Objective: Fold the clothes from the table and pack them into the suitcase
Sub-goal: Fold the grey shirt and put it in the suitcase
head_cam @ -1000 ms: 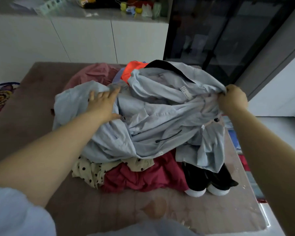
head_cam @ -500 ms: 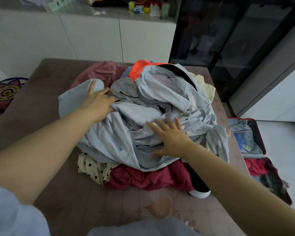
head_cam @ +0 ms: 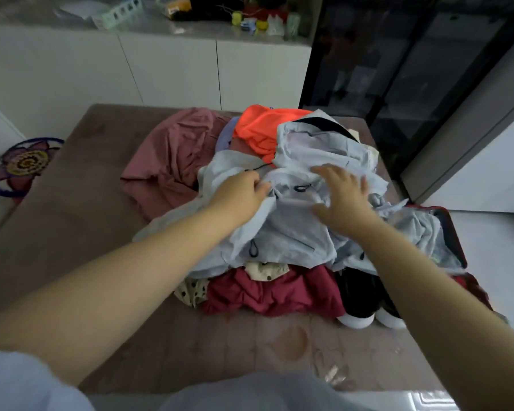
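A heap of clothes lies on the brown table [head_cam: 86, 221]. On top is a crumpled pale blue jacket [head_cam: 297, 232] with black cords. My left hand [head_cam: 238, 194] grips a fold of it near the middle of the heap. My right hand [head_cam: 343, 194] lies on the jacket with fingers spread. Under it sit a dark red garment [head_cam: 273, 292], a cream polka-dot piece [head_cam: 190, 290], a black garment with white cuffs [head_cam: 365, 301], a pink garment [head_cam: 172, 161] and an orange one [head_cam: 261, 126]. The red suitcase [head_cam: 454, 235] lies open on the floor at the right, mostly hidden.
White cabinets [head_cam: 166, 69] with a cluttered counter run along the back. A dark glass-door cabinet [head_cam: 398, 69] stands at the back right. A round patterned mat [head_cam: 21, 164] lies on the floor at the left. The table's near part carries a stain [head_cam: 288, 342].
My left hand moved right from the jacket's left sleeve end to the heap's middle and gripped fabric. My right hand moved up over the jacket. The jacket has bunched toward the right.
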Demonstrator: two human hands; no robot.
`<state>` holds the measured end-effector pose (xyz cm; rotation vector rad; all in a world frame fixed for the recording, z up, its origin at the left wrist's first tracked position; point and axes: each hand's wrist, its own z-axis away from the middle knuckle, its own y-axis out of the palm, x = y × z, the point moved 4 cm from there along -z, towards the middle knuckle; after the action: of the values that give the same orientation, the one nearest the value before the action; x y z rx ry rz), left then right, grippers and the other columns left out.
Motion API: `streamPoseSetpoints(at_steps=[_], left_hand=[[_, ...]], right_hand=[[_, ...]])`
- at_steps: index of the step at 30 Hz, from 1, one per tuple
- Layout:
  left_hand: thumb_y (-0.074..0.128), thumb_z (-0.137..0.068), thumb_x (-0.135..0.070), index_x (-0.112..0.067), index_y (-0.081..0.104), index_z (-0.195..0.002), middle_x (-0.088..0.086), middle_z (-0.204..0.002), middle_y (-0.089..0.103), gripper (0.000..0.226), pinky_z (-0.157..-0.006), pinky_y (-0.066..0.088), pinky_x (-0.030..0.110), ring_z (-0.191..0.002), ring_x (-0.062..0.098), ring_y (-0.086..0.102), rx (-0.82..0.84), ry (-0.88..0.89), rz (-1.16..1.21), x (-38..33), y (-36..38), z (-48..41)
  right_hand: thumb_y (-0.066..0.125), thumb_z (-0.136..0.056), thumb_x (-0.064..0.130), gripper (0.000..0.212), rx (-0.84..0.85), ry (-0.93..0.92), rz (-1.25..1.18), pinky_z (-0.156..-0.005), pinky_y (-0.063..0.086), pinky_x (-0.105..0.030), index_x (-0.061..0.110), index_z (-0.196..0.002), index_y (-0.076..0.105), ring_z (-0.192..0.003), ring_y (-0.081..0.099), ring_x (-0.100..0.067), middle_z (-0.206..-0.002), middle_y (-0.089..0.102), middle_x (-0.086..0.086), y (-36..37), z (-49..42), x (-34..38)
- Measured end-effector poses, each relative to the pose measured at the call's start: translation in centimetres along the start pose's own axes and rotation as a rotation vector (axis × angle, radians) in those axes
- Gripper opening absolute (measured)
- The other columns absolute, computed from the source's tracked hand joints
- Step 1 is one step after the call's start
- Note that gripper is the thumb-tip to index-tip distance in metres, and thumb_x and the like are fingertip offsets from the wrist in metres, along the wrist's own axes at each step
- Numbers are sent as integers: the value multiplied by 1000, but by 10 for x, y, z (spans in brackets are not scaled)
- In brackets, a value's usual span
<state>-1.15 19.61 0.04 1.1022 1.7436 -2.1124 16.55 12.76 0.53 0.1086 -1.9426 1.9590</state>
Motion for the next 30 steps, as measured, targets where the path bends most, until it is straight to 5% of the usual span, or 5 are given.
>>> streamPoseSetpoints(at_steps=[5,10,16,22,30], left_hand=[[51,-94,-36,-13,44,-87,1,-77,54,25,-62,38,28,-73,18,52,447,9,90,-16,47,33],[58,-90,-35,-16,63,-106,0,-108,64,25,-90,46,38,-102,21,59,185,166,-123,5,-2,7],[69,-80,-42,-32,10,-149,10,-157,6,92,-115,12,42,-143,33,7,147,-34,-543,62,-10,-28],[58,-88,-29,-30,56,-122,5,-152,25,35,-115,0,46,-143,28,9,122,192,-512,26,39,-38],[40,-87,2,-8,62,-83,25,-92,57,24,-79,40,36,-85,22,49,-289,268,69,-66,-72,-89]], right_hand=[[46,-44,92,137,265,26,-212,-118,6,-48,22,-151,-4,-146,2,-21,-159,3,1,85,64,28],[47,-92,38,27,-57,111,-385,-117,0,-50,17,-110,49,-97,56,-27,-71,54,2,75,60,14],[47,-96,20,26,-290,322,-579,-91,47,-47,19,-121,51,-85,53,-27,-79,57,-5,0,62,-54],[48,-92,13,12,-587,460,-654,-52,37,-14,21,-95,57,-51,47,6,-71,51,6,-81,79,-131],[44,-95,31,29,-794,514,-512,-81,42,-29,16,-116,56,-99,55,-24,-105,58,-8,-157,67,-143]])
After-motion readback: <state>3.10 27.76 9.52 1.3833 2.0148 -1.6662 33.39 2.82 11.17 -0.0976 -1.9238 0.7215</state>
